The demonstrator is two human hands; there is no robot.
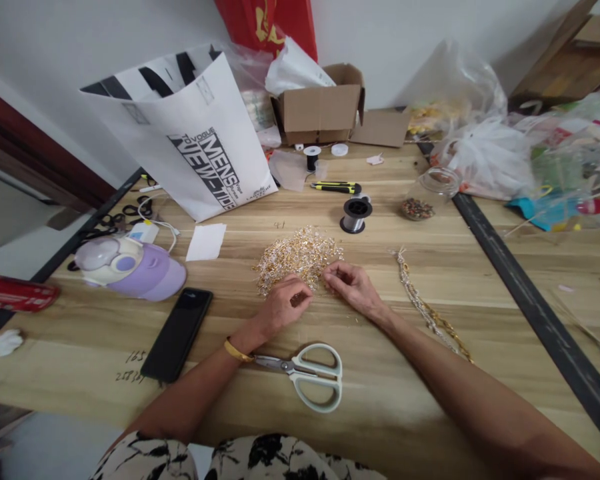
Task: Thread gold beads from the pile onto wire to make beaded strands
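Note:
A heap of small gold and silver links or beads lies on the wooden table. At its near edge my left hand is closed, thumb and fingertips curled together; whatever they may hold is too small to make out. My right hand pinches at the right edge of the heap, and its fingertips hide anything between them. The two hands are a short gap apart. White-handled scissors lie on the table below, their tip by my left wrist. Gold and silver chains are laid out beyond my right forearm.
Behind the heap are a wire spool, a yellow-black utility knife and a jar of beads. To the left lie a black phone, a purple bottle and a paper square. A white bag stands behind.

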